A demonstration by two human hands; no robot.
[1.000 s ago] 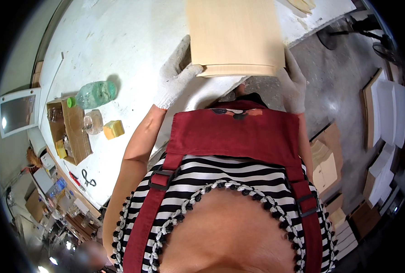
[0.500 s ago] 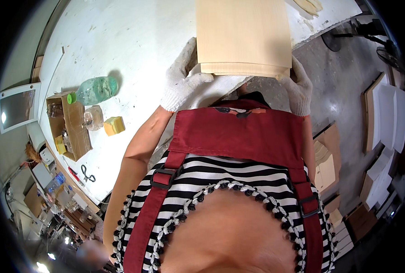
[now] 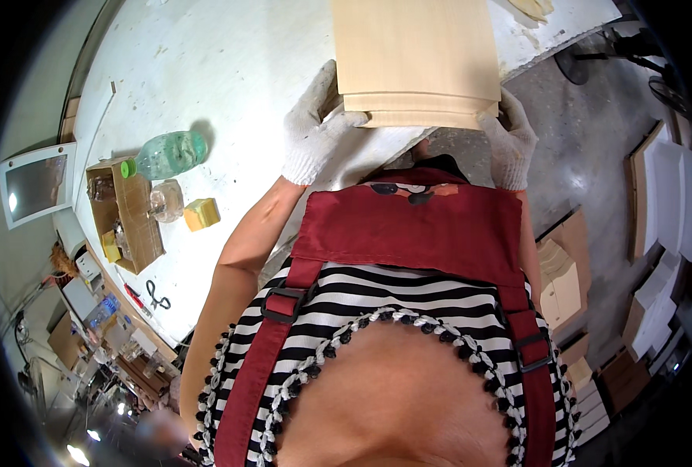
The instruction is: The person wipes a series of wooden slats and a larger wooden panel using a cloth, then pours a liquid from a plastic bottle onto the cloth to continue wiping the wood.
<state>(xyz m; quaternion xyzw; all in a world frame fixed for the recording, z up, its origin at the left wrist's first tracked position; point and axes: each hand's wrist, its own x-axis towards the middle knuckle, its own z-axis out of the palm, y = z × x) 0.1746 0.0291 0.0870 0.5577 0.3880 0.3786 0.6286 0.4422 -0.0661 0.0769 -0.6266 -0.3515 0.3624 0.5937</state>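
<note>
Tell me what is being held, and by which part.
The gloved left hand and gloved right hand hold a stack of pale panels by its near left and near right corners; some fingers are hidden.

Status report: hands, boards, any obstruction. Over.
Left hand grips near left corner, right hand near right corner. Pale boards stacked, overhanging white table. Green bottle, box left, not obstructing.

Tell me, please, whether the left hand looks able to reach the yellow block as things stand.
Probably yes, once freed: the left hand holds the pale wooden panels, but only bare white tabletop appears between it and the yellow block.
</note>
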